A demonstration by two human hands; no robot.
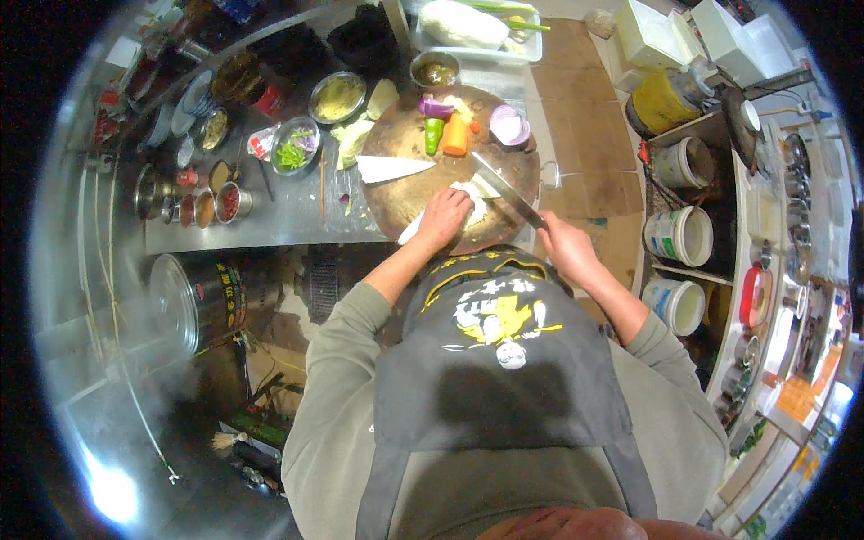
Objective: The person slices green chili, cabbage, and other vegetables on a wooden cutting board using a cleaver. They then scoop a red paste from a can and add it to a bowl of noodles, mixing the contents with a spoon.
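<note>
On a round wooden chopping block (398,197), my left hand (445,214) presses down with curled fingers on a pale white vegetable (476,210). My right hand (568,248) grips the handle of a kitchen knife (505,186), whose blade slants across the block beside the cut white pieces. Left of them lies a white wedge-shaped piece (393,169). Another white piece (410,229) shows partly beneath my left wrist. Toward the block's far side are a carrot piece (455,135), a green pepper piece (434,136), a purple onion wedge (435,108) and onion slices (509,126).
A metal bowl of cut greens (294,147) and a bowl of pale shreds (337,98) stand left of the block, near cabbage leaves (352,142). Beyond it are a metal bowl (435,69) and a plastic tub (479,34). Shelved buckets (678,236) stand right.
</note>
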